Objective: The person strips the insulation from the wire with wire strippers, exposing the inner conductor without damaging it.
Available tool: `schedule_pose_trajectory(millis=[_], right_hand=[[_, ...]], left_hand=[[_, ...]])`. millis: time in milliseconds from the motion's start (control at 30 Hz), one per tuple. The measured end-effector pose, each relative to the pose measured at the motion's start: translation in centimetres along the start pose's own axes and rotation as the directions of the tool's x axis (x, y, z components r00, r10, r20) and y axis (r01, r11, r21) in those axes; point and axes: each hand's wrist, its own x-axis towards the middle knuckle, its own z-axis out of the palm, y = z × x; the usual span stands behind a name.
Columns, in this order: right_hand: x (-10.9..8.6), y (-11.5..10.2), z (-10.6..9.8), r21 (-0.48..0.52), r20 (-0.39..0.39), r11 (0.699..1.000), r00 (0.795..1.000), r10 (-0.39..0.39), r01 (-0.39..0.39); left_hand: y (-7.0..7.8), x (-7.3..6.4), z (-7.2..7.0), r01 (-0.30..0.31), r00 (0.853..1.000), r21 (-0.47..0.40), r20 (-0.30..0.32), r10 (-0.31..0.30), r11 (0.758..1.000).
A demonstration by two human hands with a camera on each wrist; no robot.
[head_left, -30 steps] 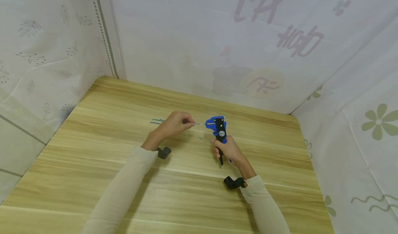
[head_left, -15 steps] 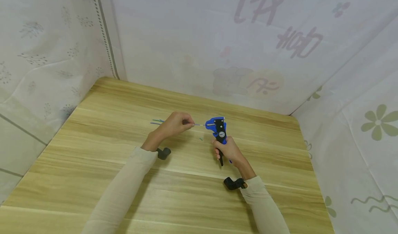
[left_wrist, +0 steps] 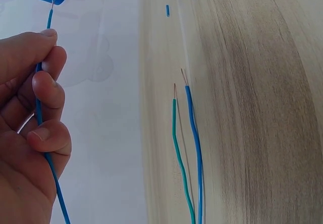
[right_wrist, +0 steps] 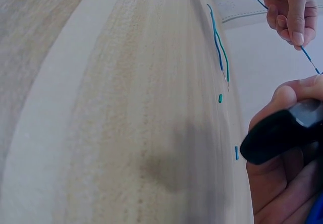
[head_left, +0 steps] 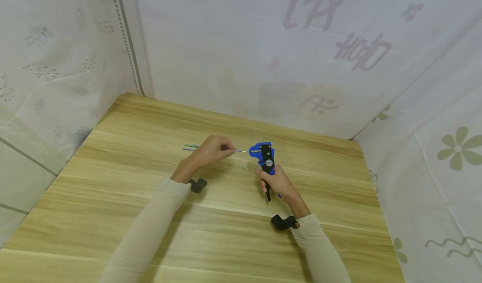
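A thin blue wire (left_wrist: 49, 19) runs through my left hand (head_left: 214, 150), pinched between thumb and fingertips, with its tail trailing down past the palm. Beyond the fingertips a short length of bare copper (left_wrist: 53, 5) shows between the blue insulation and the tool's blue nose. My right hand (head_left: 278, 179) grips a blue and black wire stripper (head_left: 266, 153) by its handles, head up and nose toward the left hand. The wire's far end is hidden at the stripper's nose. In the right wrist view a black handle end (right_wrist: 270, 138) sticks out from the curled fingers.
A green wire (left_wrist: 174, 123) and a blue wire (left_wrist: 193, 115), both with bared ends, lie on the wood-grain table (head_left: 226, 233). Small scraps of blue insulation (left_wrist: 167, 10) and green insulation (right_wrist: 220, 98) lie nearby. Patterned cloth (head_left: 211, 49) hangs behind the table.
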Motion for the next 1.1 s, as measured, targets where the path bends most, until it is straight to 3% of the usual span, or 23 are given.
schedule_pose_trajectory(millis=[1100], right_hand=[[-0.05,0.32,-0.40,-0.009,0.008,1.000,1.000,-0.014,0.014]], left_hand=[[0.14,0.16,-0.02,-0.009,1.000,0.011,0.010,0.009,1.000]])
